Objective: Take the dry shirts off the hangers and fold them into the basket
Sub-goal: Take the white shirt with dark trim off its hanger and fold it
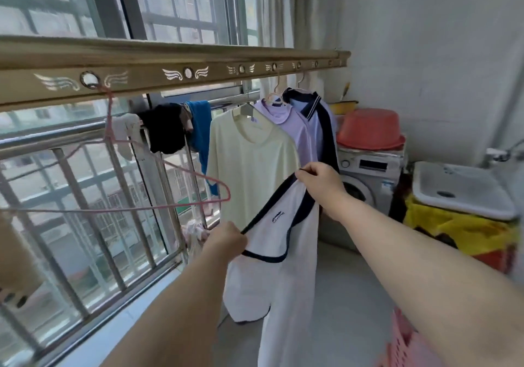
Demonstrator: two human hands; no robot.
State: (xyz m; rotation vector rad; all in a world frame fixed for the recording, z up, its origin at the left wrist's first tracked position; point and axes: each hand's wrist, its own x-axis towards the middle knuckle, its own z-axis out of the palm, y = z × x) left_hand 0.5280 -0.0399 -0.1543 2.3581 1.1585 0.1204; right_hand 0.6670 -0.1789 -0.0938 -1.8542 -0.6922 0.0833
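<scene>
White shirt point(279, 253): hanging free between both hands, navy trim along neck and armholes, body drooping toward 6 o'clock.
Left hand point(226, 239): pinching the navy edge at the shirt's 9 o'clock corner, fingers closed on fabric.
Right hand point(319, 179): gripping the trim at the 1 o'clock corner, fist closed on it.
Pink hanger point(158, 179): hanging bare from the rail point(170, 66), at 10 o'clock of the shirt.
Cream shirt point(249, 162): hanging on its hanger just behind.
Pink basket point(405, 344): showing partly at 4 o'clock, near the frame edge.
</scene>
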